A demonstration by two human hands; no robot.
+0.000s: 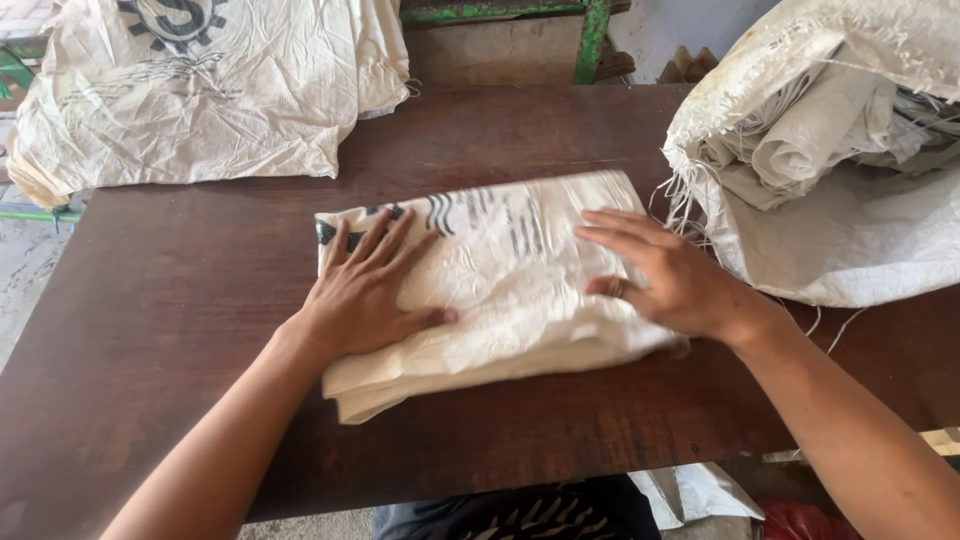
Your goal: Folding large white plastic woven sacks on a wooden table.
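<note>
A folded white woven sack (500, 290) lies flat in the middle of the dark brown wooden desk (160, 330), its long side running left to right. Dark printed stripes and part of a black mark show on its far upper face; the print is blurred. Several folded layers show along its near edge.

Both hands lie open, palms down, pressing on the folded sack. The left hand (365, 290) rests on the sack's left half, fingers spread and pointing to the far side, thumb stretched to the right. The right hand (665, 280) lies on the sack's right end, fingers pointing left across the fabric; neither hand grips anything.

At the far left of the desk lies a large crumpled sack (200, 100) of the same pale cloth, bearing a black cog-shaped emblem near its top edge. On the right stands an open sack (850, 240) with frayed threads at its mouth, holding rolled and folded sacks (810, 140) inside.

Beyond the desk a green-painted metal frame (590, 40) stands before a pale wall. Under the near edge something red (805, 522) and pale plastic show on the floor.
</note>
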